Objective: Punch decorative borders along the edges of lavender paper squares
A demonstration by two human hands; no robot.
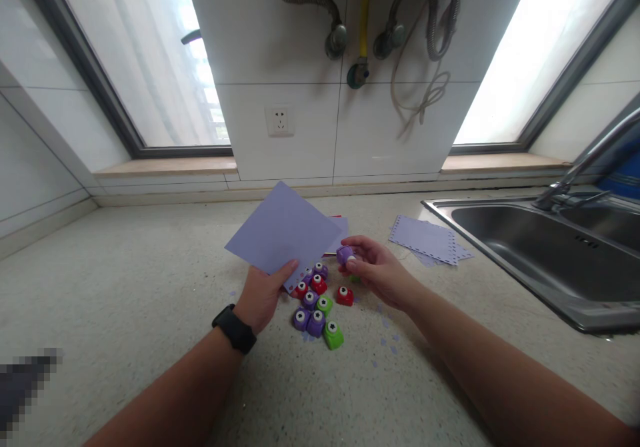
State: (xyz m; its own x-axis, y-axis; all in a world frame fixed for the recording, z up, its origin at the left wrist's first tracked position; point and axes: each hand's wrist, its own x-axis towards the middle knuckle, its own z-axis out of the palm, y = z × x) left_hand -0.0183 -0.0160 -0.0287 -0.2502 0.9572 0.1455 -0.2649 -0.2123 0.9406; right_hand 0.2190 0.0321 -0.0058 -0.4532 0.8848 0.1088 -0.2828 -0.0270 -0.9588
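My left hand (263, 295) pinches the lower corner of a lavender paper sheet (285, 227), tilted above the counter. Small punched holes run along the sheet's edge near my thumb. In my right hand (377, 268) is a purple craft punch (345, 254) with a white button, held just right of the sheet and apart from it. Below lie several more craft punches: purple ones (316, 324), red ones such as the one at the right (345, 295), and green ones including the nearest (333, 335). Another green piece under my right hand is mostly hidden.
Lavender sheets with punched edges (425, 239) lie at the right, beside the steel sink (505, 254). More paper (341, 226) lies behind the held sheet. Paper bits (393, 349) are scattered on the speckled counter (150, 267). A faucet (565, 187) stands over the sink.
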